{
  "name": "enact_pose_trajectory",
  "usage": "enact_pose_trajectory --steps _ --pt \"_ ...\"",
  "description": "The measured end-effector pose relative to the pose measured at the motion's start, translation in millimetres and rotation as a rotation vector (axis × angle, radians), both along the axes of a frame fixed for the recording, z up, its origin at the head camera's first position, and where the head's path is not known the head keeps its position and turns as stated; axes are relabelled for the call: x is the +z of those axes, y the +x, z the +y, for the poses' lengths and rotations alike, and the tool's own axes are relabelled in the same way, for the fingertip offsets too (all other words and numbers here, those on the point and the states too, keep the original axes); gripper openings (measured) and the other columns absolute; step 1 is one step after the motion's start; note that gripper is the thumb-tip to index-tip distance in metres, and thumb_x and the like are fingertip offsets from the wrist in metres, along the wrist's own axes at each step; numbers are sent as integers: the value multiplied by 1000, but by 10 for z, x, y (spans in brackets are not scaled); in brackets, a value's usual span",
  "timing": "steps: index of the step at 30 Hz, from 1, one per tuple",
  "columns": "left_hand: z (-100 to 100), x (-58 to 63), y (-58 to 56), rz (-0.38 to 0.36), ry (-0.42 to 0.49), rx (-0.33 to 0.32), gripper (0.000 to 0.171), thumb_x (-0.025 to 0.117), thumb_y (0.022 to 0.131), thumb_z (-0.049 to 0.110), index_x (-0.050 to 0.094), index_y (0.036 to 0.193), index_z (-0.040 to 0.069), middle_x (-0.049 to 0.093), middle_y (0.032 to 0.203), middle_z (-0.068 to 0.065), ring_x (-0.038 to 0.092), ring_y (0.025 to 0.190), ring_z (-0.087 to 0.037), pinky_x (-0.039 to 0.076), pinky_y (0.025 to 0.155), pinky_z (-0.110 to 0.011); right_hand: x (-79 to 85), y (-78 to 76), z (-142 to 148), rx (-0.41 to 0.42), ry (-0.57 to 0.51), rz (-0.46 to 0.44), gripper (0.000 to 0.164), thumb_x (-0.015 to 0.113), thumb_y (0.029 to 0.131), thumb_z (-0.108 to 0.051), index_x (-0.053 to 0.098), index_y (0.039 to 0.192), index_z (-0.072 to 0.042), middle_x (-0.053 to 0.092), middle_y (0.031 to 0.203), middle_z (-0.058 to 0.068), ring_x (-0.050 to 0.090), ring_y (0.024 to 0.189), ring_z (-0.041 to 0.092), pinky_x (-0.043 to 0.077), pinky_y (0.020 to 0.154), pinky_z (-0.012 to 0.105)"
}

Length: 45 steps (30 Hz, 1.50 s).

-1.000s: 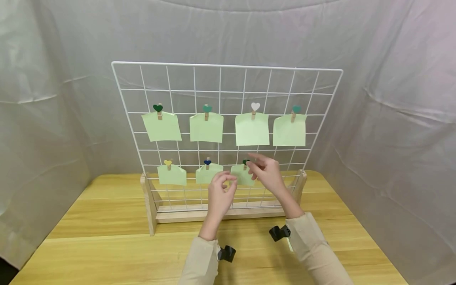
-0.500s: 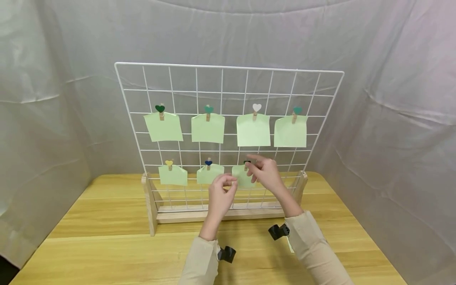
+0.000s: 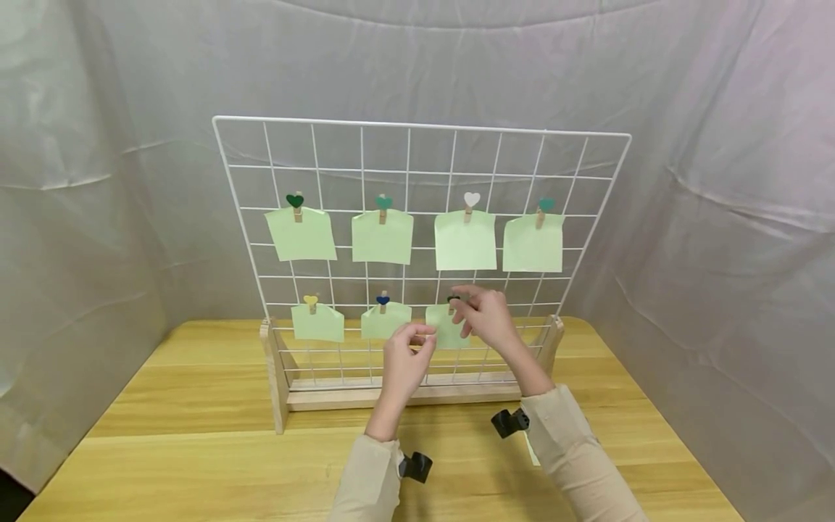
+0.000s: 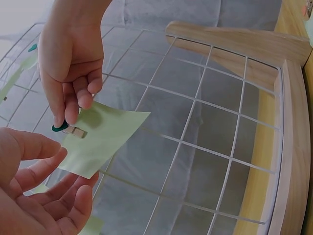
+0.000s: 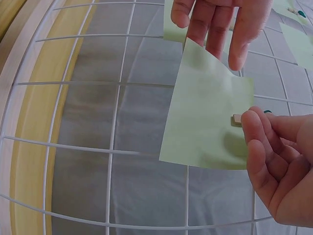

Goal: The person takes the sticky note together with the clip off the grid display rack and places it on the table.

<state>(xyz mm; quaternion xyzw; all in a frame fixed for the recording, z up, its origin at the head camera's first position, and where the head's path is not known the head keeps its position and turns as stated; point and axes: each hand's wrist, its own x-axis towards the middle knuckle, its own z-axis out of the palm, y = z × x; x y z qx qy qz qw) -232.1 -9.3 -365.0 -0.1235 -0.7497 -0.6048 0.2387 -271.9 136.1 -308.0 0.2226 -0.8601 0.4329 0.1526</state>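
Observation:
My right hand [image 3: 488, 317] pinches a small wooden clothespin [image 4: 77, 131] by its dark green heart end, at the top edge of a pale green paper note [image 5: 205, 112]. This note is third in the lower row on the white wire grid [image 3: 417, 279]. My left hand [image 3: 406, 362] is at the note's left side, fingers loosely bent. In the right wrist view its middle fingertips [image 5: 216, 44] lie right at the note's edge, while another finger stands apart from the paper. The right hand hides part of the clothespin in the head view.
Four notes hang above, one under a white heart clothespin [image 3: 472, 199]. Lower left are notes with yellow [image 3: 311, 299] and blue [image 3: 383, 299] heart clothespins. A wooden stand [image 3: 404, 395] holds the grid on the wooden table [image 3: 196, 464]. A paper strip [image 3: 531, 451] lies by the right sleeve.
The head view has shifted slightly, so the grid sits a little lower and further right. Both hands stay almost where they were, the right still at the dark green heart clothespin.

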Motion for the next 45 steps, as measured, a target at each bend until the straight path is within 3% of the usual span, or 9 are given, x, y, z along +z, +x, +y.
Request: enact_pose_trajectory --steps 10,20,26,32,45 --pt "-4 -5 -9 -70 -30 -15 12 59 81 -1 65 91 0 62 83 -11 55 65 -17 45 49 -22 10 5 -13 -38 29 -34 25 53 89 -9 58 111 2 61 62 7 55 41 21 43 38 26" --pt "-1 -15 -20 -77 -49 -17 14 58 80 -5 66 91 -1 61 78 -10 53 61 -15 44 46 -22 -16 7 -24 -46 20 2 20 54 89 -7 59 106 2 62 65 9 53 39 16 42 37 26" --pt "-4 -17 -26 -74 -54 -10 15 58 80 -5 66 91 -1 61 79 -10 53 61 -15 44 47 -22 -44 -3 -35 -33 -5 44 14 54 88 -5 59 97 4 61 63 10 54 39 18 43 38 27" --pt "-8 -18 -28 -70 -53 -12 15 58 79 -6 66 91 -1 60 75 -10 52 59 -14 43 46 -22 -71 -13 -40 -51 -4 103 9 55 87 -3 60 92 3 60 61 8 52 37 13 39 34 26" --pt "-15 -45 -48 -32 -70 7 15 59 78 -8 67 88 -1 63 80 -12 53 59 -14 44 48 -21 -70 -3 -69 -53 -20 210 5 55 85 4 59 88 4 54 57 6 49 36 11 38 32 24"
